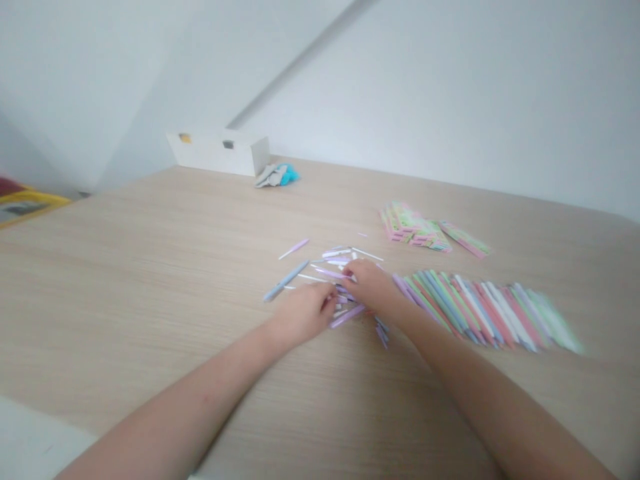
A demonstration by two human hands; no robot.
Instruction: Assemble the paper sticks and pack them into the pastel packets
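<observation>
My left hand (306, 309) is closed at the near left side of a loose pile of pen parts (345, 255), its fingers curled in. Bent over the same pile from the right is my right hand (369, 283), its thumb and fingers drawn together. Whatever either hand grips is hidden or too small to name. The pile mixes thin white sticks like refills with purple and white barrel pieces. A grey-blue pen (286, 281) lies left of it, below a purple and white piece (295, 249). Small dark bluish-purple pieces (382, 332) lie under my right wrist.
A long slanted row of coloured pens (480, 308) covers the table's right side. Behind it are stacked pink and green packets (413, 229), one lying apart. Toward the back left, a white box (215, 152) stands beside a crumpled grey and blue item (278, 175).
</observation>
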